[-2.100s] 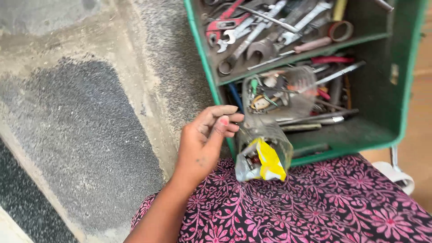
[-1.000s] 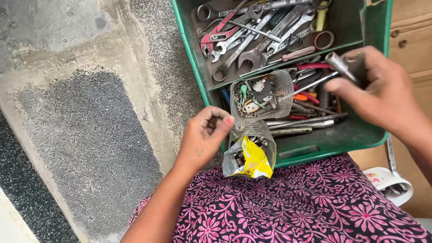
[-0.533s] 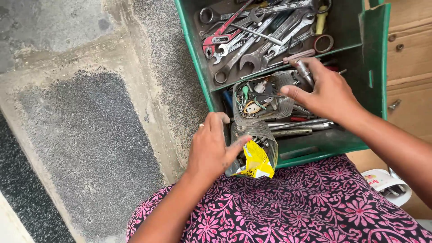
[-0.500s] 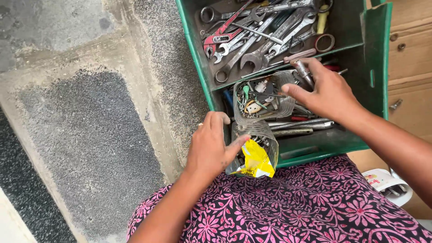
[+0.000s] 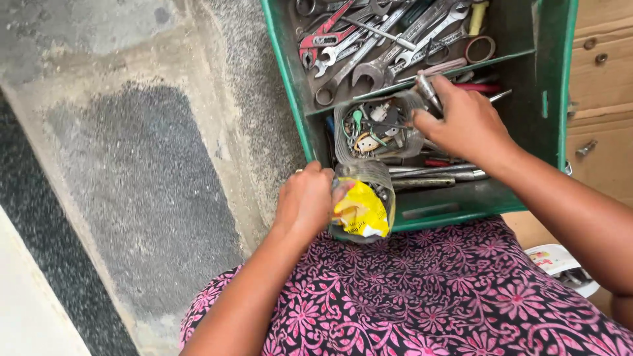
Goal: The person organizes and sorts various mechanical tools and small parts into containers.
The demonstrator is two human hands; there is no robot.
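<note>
1. Nearest the camera, a pink-and-black floral garment (image 5: 448, 296) filled the frame from 5 to 7 o'clock, with both forearms crossing it.
2. The left hand (image 5: 304, 206) was wrapped around a clear plastic jar (image 5: 364, 204) with a yellow label, at about 6 o'clock of the green toolbox (image 5: 560, 79). Two seconds earlier that hand only touched the jar's rim with loose fingers; by this moment it had closed firmly around the side, so the jar was steadied.
3. Just beyond, at 12 o'clock of the jar, a second clear container (image 5: 372, 128) of small metal parts and bits sat in the toolbox's lower compartment.
4. The right hand (image 5: 465, 122) had come into view within the last second and had moved from the 3 o'clock side of the box to the container's right edge. It was pinched on a short metal socket piece (image 5: 427, 89), fingers narrow around it, touching the container's rim.
5. Farther off, at 12 o'clock, the upper tray held spanners (image 5: 369, 53) and pliers with red handles (image 5: 323, 36), unmoved across the frames.
6. At 9 o'clock lay rough concrete floor (image 5: 145, 171).
</note>
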